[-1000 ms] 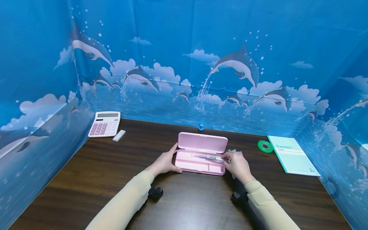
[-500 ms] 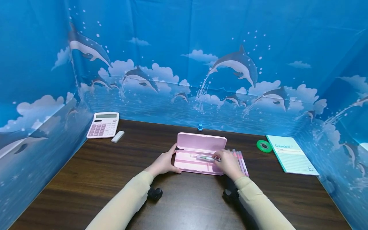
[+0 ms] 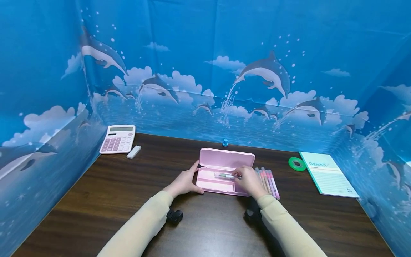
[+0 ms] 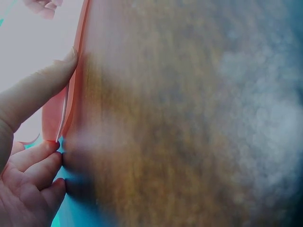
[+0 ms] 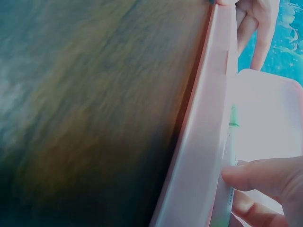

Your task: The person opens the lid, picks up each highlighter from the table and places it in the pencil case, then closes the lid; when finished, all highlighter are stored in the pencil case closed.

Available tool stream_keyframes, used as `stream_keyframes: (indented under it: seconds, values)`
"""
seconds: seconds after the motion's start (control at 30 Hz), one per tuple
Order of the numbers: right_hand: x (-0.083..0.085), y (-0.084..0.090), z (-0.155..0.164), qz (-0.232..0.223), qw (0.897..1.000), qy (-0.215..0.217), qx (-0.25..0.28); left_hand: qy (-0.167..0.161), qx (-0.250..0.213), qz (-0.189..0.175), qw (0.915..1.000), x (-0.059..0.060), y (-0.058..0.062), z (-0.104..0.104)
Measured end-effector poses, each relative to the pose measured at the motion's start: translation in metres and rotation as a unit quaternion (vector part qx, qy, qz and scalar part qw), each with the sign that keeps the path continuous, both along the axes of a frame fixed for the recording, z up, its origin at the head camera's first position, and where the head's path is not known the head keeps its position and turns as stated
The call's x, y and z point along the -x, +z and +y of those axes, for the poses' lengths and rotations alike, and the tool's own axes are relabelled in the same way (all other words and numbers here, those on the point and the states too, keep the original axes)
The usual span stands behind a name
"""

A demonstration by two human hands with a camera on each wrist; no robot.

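Observation:
A pink pencil case (image 3: 226,158) lies with its lid raised at the middle of the table. My left hand (image 3: 183,182) holds its left end, thumb at the front edge and fingers round the side. In the left wrist view the thumb (image 4: 52,82) presses along the pink wall. My right hand (image 3: 250,181) reaches over the right half of the case and pinches a slim clear pen (image 3: 223,176). The right wrist view shows the pen's green end (image 5: 234,116) pointing away, with thumb and finger on its barrel. Part of the tray is hidden beneath this hand.
Several pink-toned pens (image 3: 269,182) lie side by side right of the case. Further right are a green tape roll (image 3: 297,164) and a notepad (image 3: 329,175). A calculator (image 3: 118,139) and a white eraser-like block (image 3: 133,152) lie left. A small blue object (image 3: 225,142) stands behind.
My right hand has moved left over the case while pinching the pen, and the pens on the table beside it have come into view. The left hand has stayed on the case.

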State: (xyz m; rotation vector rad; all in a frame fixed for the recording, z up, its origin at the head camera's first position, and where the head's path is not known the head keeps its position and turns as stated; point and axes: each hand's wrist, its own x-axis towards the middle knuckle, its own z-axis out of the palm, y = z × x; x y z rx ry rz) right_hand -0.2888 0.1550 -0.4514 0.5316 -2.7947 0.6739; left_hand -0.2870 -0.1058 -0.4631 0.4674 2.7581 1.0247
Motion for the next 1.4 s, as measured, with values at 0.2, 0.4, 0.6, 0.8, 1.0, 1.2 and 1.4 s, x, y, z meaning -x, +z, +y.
stream_keyframes:
  seconds: [0.2, 0.4, 0.6, 0.8, 1.0, 1.2, 1.4]
  values:
    - [0.000, 0.002, 0.000, -0.006, 1.000, -0.007, 0.009, -0.009, -0.001, -0.002, 1.0000, 0.002, 0.000, 0.002]
    - [-0.003, 0.006, 0.007, -0.003, 1.000, -0.026, 0.017, -0.005, 0.005, 0.000, 1.0000, 0.004, 0.001, 0.002]
    - [-0.007, 0.007, 0.023, -0.005, 0.999, -0.050, 0.019, -0.003, 0.007, 0.001, 1.0000, 0.006, 0.001, 0.001]
    - [-0.012, 0.010, 0.046, -0.026, 0.995, -0.093, 0.007, -0.006, 0.009, 0.005, 0.9999, 0.008, 0.002, 0.002]
    - [-0.017, 0.011, 0.071, -0.037, 0.992, -0.122, 0.011, 0.002, 0.015, -0.001, 0.9999, 0.008, 0.002, 0.002]
    - [-0.023, 0.007, 0.096, -0.045, 0.989, -0.143, 0.010, 0.007, 0.006, -0.008, 0.9999, 0.005, 0.000, 0.002]
    - [-0.028, 0.000, 0.115, -0.081, 0.984, -0.159, 0.011, 0.010, -0.003, -0.008, 0.9999, 0.003, -0.002, 0.001]
